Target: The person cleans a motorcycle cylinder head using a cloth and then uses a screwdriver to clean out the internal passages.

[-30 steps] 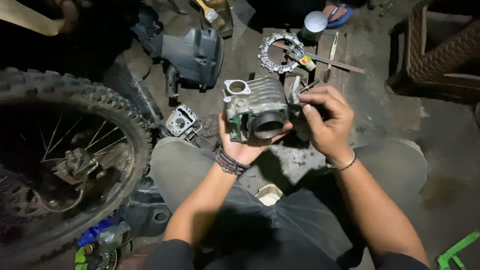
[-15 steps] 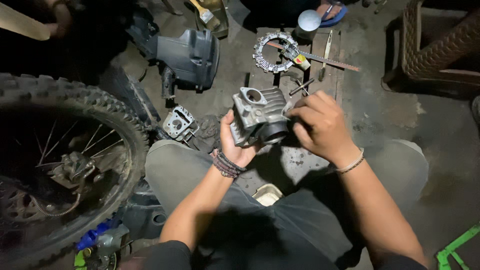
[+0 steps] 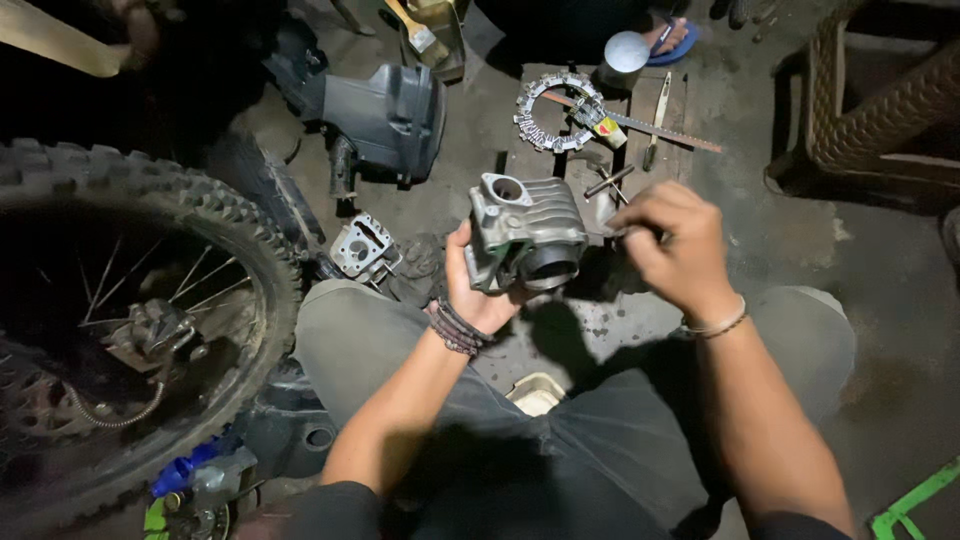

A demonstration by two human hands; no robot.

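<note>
engine cylinder | left hand fingers cup it | right hand fingers pinched at its side

Knobby wheel blocks left; wooden board with toothed ring crowds ahead; bare floor right.

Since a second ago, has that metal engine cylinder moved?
Yes. The engine cylinder sits closer to the toothed ring on the wooden board, carried up by the left hand.
</note>
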